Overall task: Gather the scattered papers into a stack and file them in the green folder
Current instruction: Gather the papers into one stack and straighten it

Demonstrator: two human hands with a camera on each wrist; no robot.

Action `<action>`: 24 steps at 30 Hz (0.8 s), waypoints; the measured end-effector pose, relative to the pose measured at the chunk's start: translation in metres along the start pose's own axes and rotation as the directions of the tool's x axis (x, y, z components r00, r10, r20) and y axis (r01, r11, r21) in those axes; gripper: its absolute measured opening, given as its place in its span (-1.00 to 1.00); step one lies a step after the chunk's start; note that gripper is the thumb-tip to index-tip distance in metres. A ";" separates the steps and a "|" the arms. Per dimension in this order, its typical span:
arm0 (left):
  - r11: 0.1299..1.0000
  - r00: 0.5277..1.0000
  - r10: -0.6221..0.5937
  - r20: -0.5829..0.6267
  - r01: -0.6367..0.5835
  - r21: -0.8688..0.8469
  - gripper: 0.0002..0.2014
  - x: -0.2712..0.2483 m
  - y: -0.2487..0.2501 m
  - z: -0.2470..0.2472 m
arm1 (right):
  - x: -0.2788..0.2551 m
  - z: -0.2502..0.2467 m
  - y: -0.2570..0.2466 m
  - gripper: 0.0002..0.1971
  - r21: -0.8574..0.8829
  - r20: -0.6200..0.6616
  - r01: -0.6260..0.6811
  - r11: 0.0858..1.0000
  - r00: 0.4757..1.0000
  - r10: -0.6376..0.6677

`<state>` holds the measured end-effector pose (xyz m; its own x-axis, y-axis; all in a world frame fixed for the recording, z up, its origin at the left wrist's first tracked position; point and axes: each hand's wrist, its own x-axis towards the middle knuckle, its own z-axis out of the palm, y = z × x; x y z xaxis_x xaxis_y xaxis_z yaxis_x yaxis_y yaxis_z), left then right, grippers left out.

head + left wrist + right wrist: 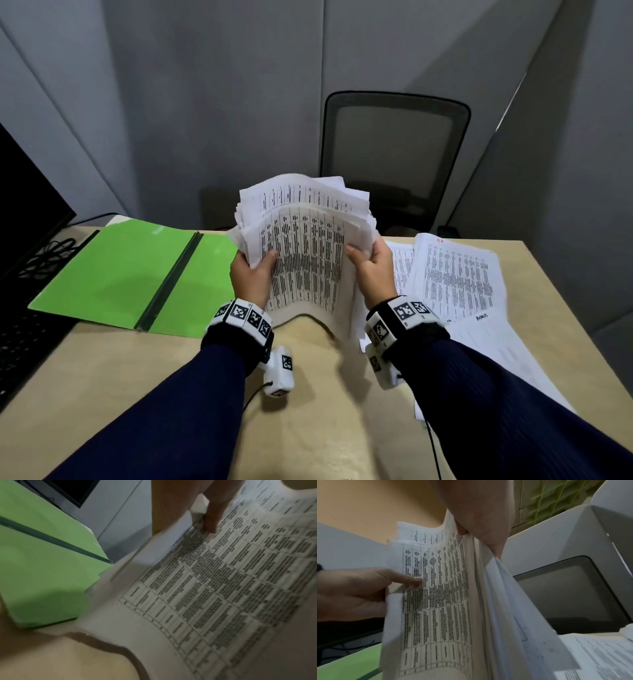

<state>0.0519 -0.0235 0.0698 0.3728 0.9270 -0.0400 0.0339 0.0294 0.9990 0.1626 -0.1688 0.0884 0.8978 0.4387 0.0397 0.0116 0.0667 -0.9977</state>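
A thick stack of printed papers (305, 253) stands upright on its lower edge at the middle of the table, bowed toward me. My left hand (251, 274) grips its left edge, thumb on the front sheet. My right hand (371, 265) grips the right edge. The sheets are unevenly aligned at the top. In the left wrist view the paper stack (223, 588) fills the right side with my thumb (212, 520) on it. The green folder (133, 274) lies open flat at the left, its dark spine running diagonally. The right wrist view shows the stack (440, 601) edge-on.
More printed sheets (455, 277) lie spread on the table at the right, some under my right forearm. A black keyboard and cables (24, 308) sit at the far left beside a monitor. A mesh office chair (394, 154) stands behind the table (171, 394).
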 end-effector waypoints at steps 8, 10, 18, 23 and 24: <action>0.997 0.991 -0.036 0.128 0.045 -0.064 -0.43 -0.012 -0.011 -0.010 | -0.013 -0.014 0.003 -0.50 -0.102 0.126 -0.069 0.992 0.989 0.081; 0.997 0.980 -0.076 0.187 0.080 -0.017 -0.47 -0.012 -0.017 -0.015 | -0.014 -0.020 0.012 -0.53 -0.164 0.121 -0.128 0.978 0.981 0.149; 0.980 0.982 -0.068 0.175 0.033 0.198 -0.63 -0.008 -0.024 -0.011 | -0.011 -0.038 0.036 -0.72 -0.508 -0.051 -0.111 0.854 0.994 0.099; 0.949 0.966 -0.028 0.258 -0.056 0.311 -0.62 -0.001 -0.006 0.011 | 0.002 -0.052 0.022 -0.83 -0.462 -0.183 -0.118 0.879 0.982 0.036; 0.928 0.956 -0.039 0.292 -0.074 0.364 -0.61 -0.001 -0.006 0.015 | 0.003 -0.057 0.023 -0.83 -0.472 -0.208 -0.143 0.870 0.977 0.047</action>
<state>0.0652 -0.0301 0.0632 0.6258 0.7756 -0.0828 0.3418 -0.1773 0.9229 0.1908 -0.2174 0.0619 0.9694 0.2448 -0.0194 0.0900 -0.4277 -0.8994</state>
